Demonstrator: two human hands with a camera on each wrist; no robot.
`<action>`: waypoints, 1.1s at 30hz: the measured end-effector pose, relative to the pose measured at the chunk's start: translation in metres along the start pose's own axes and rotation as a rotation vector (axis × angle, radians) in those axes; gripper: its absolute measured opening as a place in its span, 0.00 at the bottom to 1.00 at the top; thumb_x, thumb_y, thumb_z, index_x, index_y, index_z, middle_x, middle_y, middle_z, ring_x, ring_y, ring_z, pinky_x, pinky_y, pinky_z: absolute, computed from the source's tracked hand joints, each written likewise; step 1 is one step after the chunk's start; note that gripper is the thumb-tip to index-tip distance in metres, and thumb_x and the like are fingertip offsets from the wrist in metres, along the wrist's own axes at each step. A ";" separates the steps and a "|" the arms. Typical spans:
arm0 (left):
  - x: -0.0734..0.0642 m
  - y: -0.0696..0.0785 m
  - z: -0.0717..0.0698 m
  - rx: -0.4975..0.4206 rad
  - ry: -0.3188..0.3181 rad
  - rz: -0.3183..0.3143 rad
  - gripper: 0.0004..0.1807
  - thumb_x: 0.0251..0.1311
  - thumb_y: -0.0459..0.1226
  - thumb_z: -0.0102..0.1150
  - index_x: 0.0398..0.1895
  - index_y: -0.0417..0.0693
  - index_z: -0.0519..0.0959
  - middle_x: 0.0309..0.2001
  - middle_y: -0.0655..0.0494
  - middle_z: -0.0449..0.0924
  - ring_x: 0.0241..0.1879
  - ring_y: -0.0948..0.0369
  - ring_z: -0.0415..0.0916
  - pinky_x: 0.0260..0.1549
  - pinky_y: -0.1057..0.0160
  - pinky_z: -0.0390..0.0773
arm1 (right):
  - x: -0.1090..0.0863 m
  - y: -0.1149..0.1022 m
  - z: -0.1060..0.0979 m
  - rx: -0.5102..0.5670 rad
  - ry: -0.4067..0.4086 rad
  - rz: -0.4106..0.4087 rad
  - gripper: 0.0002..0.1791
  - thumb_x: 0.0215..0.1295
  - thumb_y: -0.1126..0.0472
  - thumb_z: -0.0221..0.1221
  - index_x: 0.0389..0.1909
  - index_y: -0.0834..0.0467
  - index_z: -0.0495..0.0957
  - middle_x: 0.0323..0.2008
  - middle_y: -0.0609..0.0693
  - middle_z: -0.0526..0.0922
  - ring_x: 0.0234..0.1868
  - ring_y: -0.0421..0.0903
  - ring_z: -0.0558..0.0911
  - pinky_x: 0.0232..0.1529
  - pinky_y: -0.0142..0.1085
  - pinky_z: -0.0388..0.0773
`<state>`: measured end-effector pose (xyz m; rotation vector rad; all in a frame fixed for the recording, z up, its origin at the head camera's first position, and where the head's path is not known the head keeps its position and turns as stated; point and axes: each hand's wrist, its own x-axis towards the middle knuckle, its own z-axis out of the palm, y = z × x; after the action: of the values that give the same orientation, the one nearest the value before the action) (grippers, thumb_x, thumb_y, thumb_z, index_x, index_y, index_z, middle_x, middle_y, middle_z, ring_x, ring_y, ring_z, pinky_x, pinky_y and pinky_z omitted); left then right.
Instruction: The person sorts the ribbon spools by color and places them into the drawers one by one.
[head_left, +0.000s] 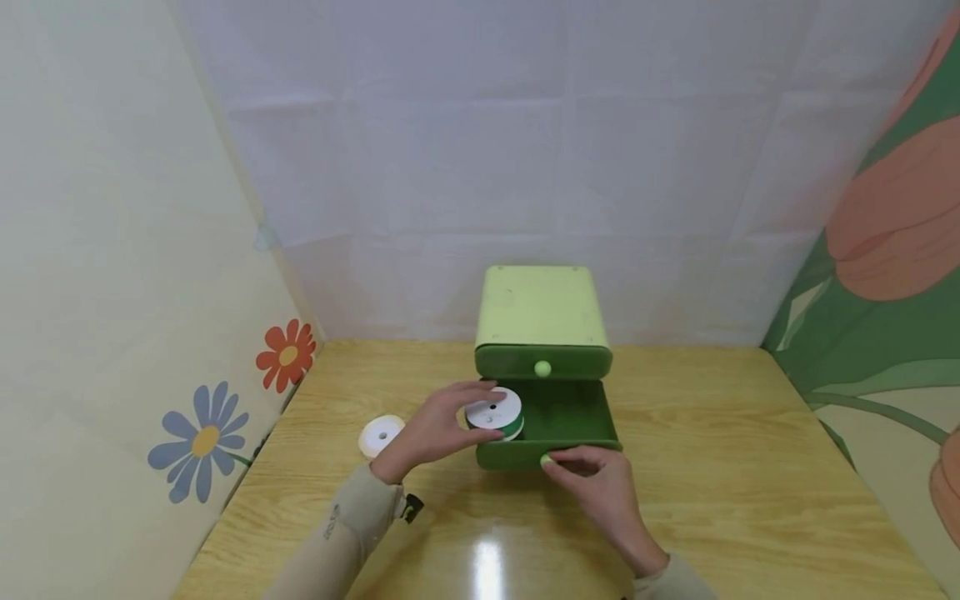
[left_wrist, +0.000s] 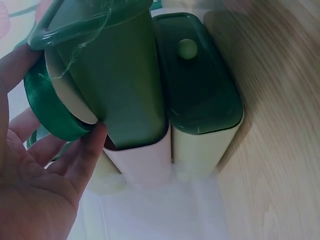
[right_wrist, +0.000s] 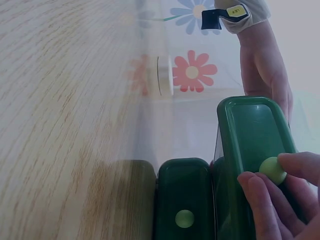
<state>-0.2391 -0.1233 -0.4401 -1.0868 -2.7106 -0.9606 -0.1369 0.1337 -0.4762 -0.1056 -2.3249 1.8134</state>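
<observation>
Green ribbon spool (head_left: 504,417), white on its upper face, is grasped in the left hand (head_left: 438,427), with the thumb set at its near edge and the fingers curled over its far edge. It is held at the left end of the middle drawer (head_left: 562,417), which has been drawn out toward the near side; how far down inside the spool sits cannot be told. By the right hand (head_left: 600,492) the round light green knob (head_left: 545,461) on that drawer's front is pinched between thumb and fingers.

Above, the dark green upper drawer (head_left: 502,362) is seen pushed in under the pale green top of the cabinet (head_left: 540,304). Beneath, the lower drawer (right_wrist: 182,185) is likewise seen closed in the right wrist view.

To the left, just beside the left wrist, a cream-edged spool (head_left: 373,439) is laid on the wood-grained table (head_left: 720,467). The far side is hung with a creased white cloth (head_left: 450,167); the left wall is decorated with a red flower (head_left: 287,356) and a blue flower (head_left: 202,442).
</observation>
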 end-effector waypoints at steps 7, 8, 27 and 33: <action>0.007 0.007 0.003 -0.015 -0.004 0.022 0.30 0.58 0.58 0.73 0.63 0.61 0.83 0.69 0.53 0.78 0.70 0.51 0.74 0.67 0.46 0.75 | 0.000 -0.001 -0.001 -0.011 -0.010 0.005 0.07 0.52 0.61 0.79 0.31 0.55 0.92 0.31 0.49 0.91 0.33 0.36 0.86 0.38 0.27 0.82; 0.008 0.009 0.003 -0.026 -0.004 0.028 0.29 0.58 0.57 0.73 0.62 0.61 0.84 0.68 0.54 0.78 0.69 0.52 0.75 0.67 0.47 0.76 | 0.000 -0.002 -0.001 -0.008 -0.011 0.006 0.07 0.52 0.61 0.79 0.31 0.55 0.92 0.31 0.49 0.91 0.33 0.36 0.86 0.38 0.28 0.83; 0.019 0.011 0.010 -0.118 0.038 0.121 0.18 0.64 0.39 0.72 0.56 0.48 0.86 0.58 0.52 0.83 0.52 0.52 0.85 0.51 0.54 0.86 | 0.000 -0.001 0.003 0.001 -0.003 -0.013 0.07 0.52 0.64 0.79 0.31 0.56 0.91 0.32 0.50 0.91 0.31 0.37 0.87 0.36 0.28 0.84; 0.019 0.012 0.004 -0.090 0.141 0.221 0.16 0.66 0.37 0.70 0.56 0.50 0.86 0.53 0.56 0.85 0.48 0.55 0.84 0.47 0.57 0.86 | -0.001 0.000 0.003 0.009 0.001 -0.024 0.07 0.51 0.64 0.79 0.30 0.56 0.91 0.31 0.50 0.91 0.31 0.37 0.87 0.36 0.28 0.84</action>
<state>-0.2449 -0.1025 -0.4317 -1.2511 -2.3978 -1.0842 -0.1368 0.1310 -0.4770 -0.0765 -2.3067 1.8124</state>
